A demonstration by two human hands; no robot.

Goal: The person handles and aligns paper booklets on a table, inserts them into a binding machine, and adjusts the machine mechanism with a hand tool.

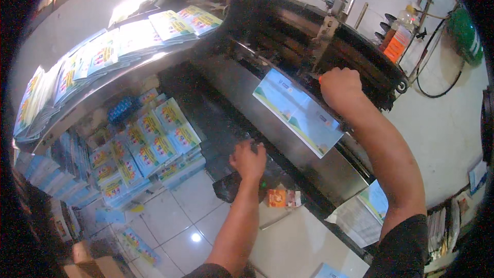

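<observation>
One light-blue printed sheet [297,112] was positioned aslant over the bare metal plate [234,90] of a dark machine [278,25], its upper edge set near the machine's inner parts. Beside the sheet's upper right corner, a bare right hand [339,88] was closed into a fist, with a small orange tip [320,79] seen at its edge; whether anything was gripped inside could not be told. Lower down, on the near side of the machine, a bare left hand [249,160] was held with its fingers partly curled over a dark surface; whether anything was gripped there could not be told either. Both forearms were bared below dark sleeves [406,244].

An orange packet [278,198] was placed near the left wrist, at the end of a pale tabletop [309,231]. More printed paper [360,221] was left near the right forearm. Stacks of colorful booklets [154,146] were piled over white floor tiles [190,201], and a blue bundle [122,109] was set behind them. Further booklets were spread along a raised shelf [172,48]. Against the pale wall, an orange-labeled bottle [400,36] was placed behind the machine, near a rounded green object [464,36].
</observation>
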